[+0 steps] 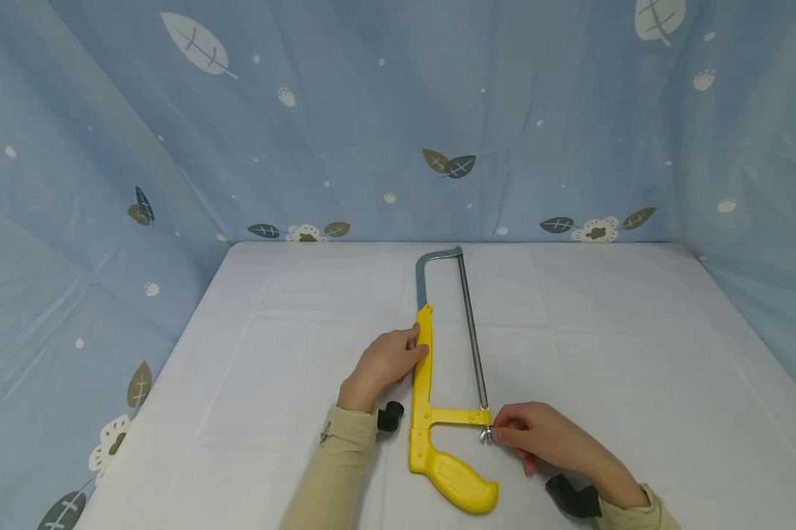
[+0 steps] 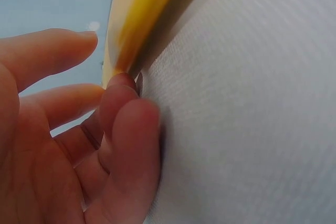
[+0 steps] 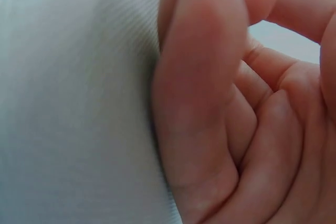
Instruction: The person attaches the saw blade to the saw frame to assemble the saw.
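Note:
A hacksaw (image 1: 422, 375) with a yellow frame and handle lies flat on the white-covered table, its grey front arm pointing away and its blade side to the right. My left hand (image 1: 386, 358) holds the frame's yellow spine from the left, thumb over the top and fingers along the side. In the left wrist view the yellow spine (image 2: 144, 19) is blurred beyond the fingertips. At the near end of the blade (image 1: 472, 331), thumb and index finger of my right hand (image 1: 544, 434) pinch the silver wing nut (image 1: 486, 434). The right wrist view shows curled fingers (image 3: 205, 77) that hide the nut.
The white tabletop (image 1: 292, 353) spreads out around the saw. Blue patterned cloth (image 1: 385, 110) hangs behind the table and down both sides. Black wrist-camera mounts (image 1: 390, 417) stick out beside each wrist, near the table surface.

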### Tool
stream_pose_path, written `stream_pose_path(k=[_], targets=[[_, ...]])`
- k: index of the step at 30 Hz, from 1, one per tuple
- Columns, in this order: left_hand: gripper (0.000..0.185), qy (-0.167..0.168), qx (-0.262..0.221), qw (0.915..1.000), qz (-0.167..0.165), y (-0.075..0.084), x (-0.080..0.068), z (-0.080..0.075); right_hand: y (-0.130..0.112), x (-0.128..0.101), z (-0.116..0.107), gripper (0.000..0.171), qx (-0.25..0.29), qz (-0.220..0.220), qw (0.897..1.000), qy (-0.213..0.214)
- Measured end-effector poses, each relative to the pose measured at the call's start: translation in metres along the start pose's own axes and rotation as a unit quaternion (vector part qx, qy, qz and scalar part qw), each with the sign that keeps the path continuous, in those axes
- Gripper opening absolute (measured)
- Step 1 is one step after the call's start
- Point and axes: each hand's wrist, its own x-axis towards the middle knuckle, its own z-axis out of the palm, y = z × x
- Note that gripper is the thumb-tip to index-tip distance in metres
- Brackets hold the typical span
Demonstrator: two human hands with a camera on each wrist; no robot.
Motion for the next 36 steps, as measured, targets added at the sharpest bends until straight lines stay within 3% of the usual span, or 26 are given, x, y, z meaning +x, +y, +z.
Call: stream_pose_path(k=[36], targets=[[0.055, -0.002, -0.006, 0.9999, -0.008, -0.0022, 0.0025, 0.0016, 0.0010, -0.0011, -0.0005, 0.025, -0.011, -0.011, 1.000, -0.005]])
